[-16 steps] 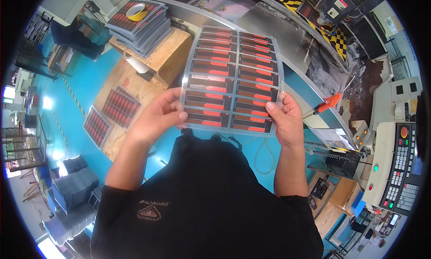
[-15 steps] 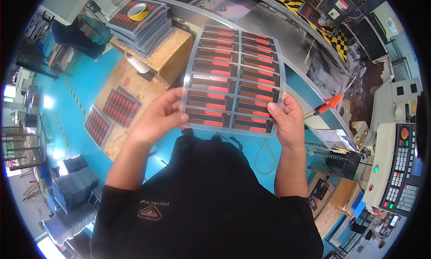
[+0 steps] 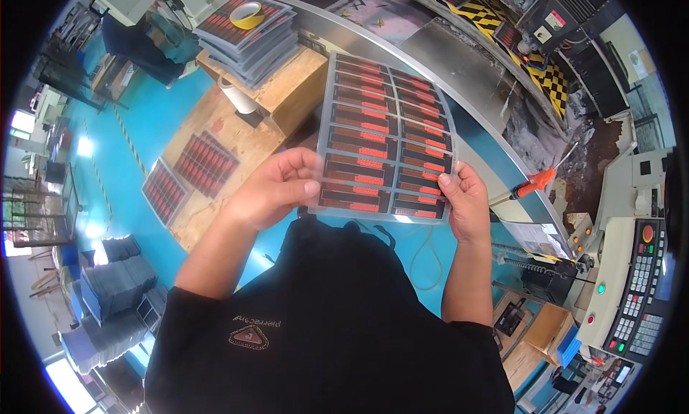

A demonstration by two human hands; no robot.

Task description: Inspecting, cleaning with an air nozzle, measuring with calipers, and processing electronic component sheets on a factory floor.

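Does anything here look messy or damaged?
A bit: the stack of sheets is uneven, with a tape roll on top, and the machine bed looks blotchy and stained. The held sheet shows no obvious damage.

"What is the main surface?"
"A low plywood table (image 3: pixel 247 147) on the left, seen from above. Printed sheets (image 3: pixel 204 163) in black with red bars lie flat on it: some overlap, and another sheet (image 3: pixel 165 193) lies just beside them, at the left edge."
"Anything else on it?"
"A wooden box (image 3: pixel 305 87), at the far end. It carries an uneven stack (image 3: pixel 247 55) of similar sheets, topped by a roll of yellow tape (image 3: pixel 252 23)."
"And elsewhere?"
"The floor (image 3: pixel 161 105) is bright blue. At lower right, a second wooden surface (image 3: pixel 518 367) holds a brown box (image 3: pixel 547 319)."
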